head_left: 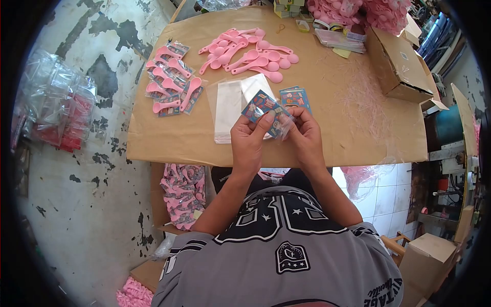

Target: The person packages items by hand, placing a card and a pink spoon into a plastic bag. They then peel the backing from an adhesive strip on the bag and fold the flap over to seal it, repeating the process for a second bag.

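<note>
A blue printed card (262,106), partly inside a clear plastic bag, is held tilted above the table's near edge. My left hand (247,140) pinches its left side between thumb and fingers. On the other side, my right hand (306,135) is closed on the card's lower right end, where the clear plastic bunches up. Beneath and left of the hands lies a stack of clear plastic bags (227,110). A small pile of blue cards (295,95) sits just behind my right hand. Farther back is a heap of loose pink spoons (250,51).
Pink spoons packed with cards (171,84) lie at the table's left. An open cardboard box (396,64) and pink bundles (337,11) stand at the back right. Below the table's left side, a box holds packed spoons (183,194). Pink shreds (365,102) litter the right side.
</note>
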`<move>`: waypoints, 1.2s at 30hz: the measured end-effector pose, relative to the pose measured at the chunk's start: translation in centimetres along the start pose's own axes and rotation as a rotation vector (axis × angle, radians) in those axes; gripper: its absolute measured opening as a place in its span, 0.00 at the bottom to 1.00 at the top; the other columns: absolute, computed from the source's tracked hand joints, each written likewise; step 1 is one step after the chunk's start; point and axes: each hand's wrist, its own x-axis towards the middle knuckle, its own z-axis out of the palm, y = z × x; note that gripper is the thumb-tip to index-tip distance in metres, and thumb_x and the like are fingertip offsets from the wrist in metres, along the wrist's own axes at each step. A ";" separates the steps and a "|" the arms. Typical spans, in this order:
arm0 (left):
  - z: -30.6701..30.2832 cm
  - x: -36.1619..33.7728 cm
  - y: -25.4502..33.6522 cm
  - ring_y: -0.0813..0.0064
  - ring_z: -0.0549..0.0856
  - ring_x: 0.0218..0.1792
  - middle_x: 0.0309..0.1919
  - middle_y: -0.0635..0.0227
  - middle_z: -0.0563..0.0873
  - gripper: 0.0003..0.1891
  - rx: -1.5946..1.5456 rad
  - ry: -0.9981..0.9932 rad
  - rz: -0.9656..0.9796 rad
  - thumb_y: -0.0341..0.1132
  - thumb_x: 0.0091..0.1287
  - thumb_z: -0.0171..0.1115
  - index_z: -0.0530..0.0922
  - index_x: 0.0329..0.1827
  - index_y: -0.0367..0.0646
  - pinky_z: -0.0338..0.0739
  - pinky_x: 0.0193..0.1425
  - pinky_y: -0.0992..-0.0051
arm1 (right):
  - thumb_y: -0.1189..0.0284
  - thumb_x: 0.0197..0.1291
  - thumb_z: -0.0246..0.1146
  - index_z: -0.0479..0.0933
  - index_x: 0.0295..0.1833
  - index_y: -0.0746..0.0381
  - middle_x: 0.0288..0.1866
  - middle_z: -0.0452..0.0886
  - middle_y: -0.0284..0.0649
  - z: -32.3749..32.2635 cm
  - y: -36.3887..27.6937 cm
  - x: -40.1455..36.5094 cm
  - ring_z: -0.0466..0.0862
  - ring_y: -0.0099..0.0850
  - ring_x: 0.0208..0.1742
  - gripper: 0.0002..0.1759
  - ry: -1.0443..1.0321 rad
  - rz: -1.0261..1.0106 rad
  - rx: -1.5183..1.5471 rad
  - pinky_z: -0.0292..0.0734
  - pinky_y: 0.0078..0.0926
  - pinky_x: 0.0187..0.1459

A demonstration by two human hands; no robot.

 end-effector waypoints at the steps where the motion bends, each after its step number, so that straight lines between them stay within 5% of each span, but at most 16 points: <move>1: -0.1 0.0 0.1 0.76 0.89 0.56 0.58 0.58 0.89 0.19 0.023 -0.007 0.000 0.26 0.76 0.68 0.78 0.67 0.33 0.83 0.64 0.71 | 0.68 0.75 0.70 0.80 0.51 0.65 0.42 0.86 0.32 0.4 -0.1 -0.1 0.84 0.16 0.39 0.11 0.000 0.003 0.010 0.78 0.15 0.39; 7: 1.3 -0.1 2.6 0.58 0.83 0.69 0.74 0.45 0.78 0.29 -0.200 -0.057 0.006 0.25 0.78 0.59 0.65 0.82 0.39 0.80 0.74 0.61 | 0.66 0.75 0.70 0.79 0.47 0.64 0.34 0.84 0.31 1.1 -0.7 -1.4 0.81 0.15 0.31 0.12 -0.069 0.063 -0.006 0.75 0.17 0.32; 8: 1.2 0.1 2.8 0.51 0.82 0.70 0.73 0.42 0.77 0.32 -0.265 -0.084 -0.040 0.25 0.79 0.56 0.60 0.86 0.47 0.78 0.77 0.57 | 0.66 0.75 0.70 0.79 0.47 0.63 0.33 0.84 0.31 1.1 -0.4 -1.6 0.81 0.15 0.30 0.12 -0.066 0.073 0.006 0.74 0.18 0.31; 17: 0.6 0.8 2.2 0.63 0.89 0.55 0.55 0.54 0.88 0.25 -0.515 -0.126 -0.056 0.29 0.82 0.53 0.66 0.81 0.50 0.84 0.69 0.58 | 0.67 0.76 0.69 0.77 0.46 0.63 0.31 0.81 0.29 2.3 0.2 -2.9 0.76 0.13 0.26 0.11 -0.039 0.039 -0.032 0.68 0.15 0.25; 24: 1.6 0.1 1.9 0.72 0.88 0.44 0.44 0.63 0.85 0.21 -0.481 -0.071 -0.052 0.34 0.84 0.56 0.69 0.76 0.40 0.86 0.54 0.67 | 0.70 0.75 0.69 0.74 0.41 0.60 0.31 0.79 0.26 2.9 0.4 -2.3 0.75 0.13 0.30 0.11 0.019 0.059 -0.096 0.66 0.14 0.28; 30: 0.4 0.6 2.5 0.76 0.86 0.41 0.41 0.67 0.84 0.18 -0.449 -0.031 -0.054 0.39 0.84 0.58 0.72 0.70 0.41 0.86 0.50 0.71 | 0.79 0.64 0.76 0.77 0.44 0.61 0.40 0.80 0.31 3.9 0.1 -1.9 0.75 0.17 0.32 0.12 0.092 -0.288 -0.409 0.70 0.18 0.31; 33: -1.1 1.2 2.0 0.78 0.85 0.39 0.41 0.68 0.84 0.17 -0.478 0.018 -0.108 0.40 0.84 0.59 0.73 0.68 0.42 0.85 0.49 0.71 | 0.83 0.53 0.78 0.83 0.54 0.58 0.46 0.81 0.35 4.4 -1.9 -1.4 0.78 0.25 0.36 0.22 -0.056 -0.747 -0.857 0.75 0.23 0.35; 34: -0.6 1.2 2.4 0.80 0.84 0.37 0.39 0.70 0.83 0.17 -0.462 0.085 -0.122 0.41 0.83 0.61 0.74 0.66 0.43 0.84 0.48 0.72 | 0.83 0.50 0.77 0.87 0.57 0.55 0.46 0.82 0.36 3.6 -1.9 -1.4 0.80 0.33 0.40 0.26 -0.199 -0.758 -0.909 0.79 0.29 0.40; 36: -2.0 1.6 2.3 0.82 0.83 0.36 0.36 0.72 0.83 0.16 -0.576 0.095 -0.165 0.42 0.82 0.63 0.75 0.64 0.43 0.83 0.48 0.74 | 0.82 0.51 0.77 0.88 0.52 0.57 0.46 0.83 0.36 3.0 -2.4 -0.8 0.81 0.33 0.40 0.21 -0.318 -0.833 -0.955 0.79 0.30 0.40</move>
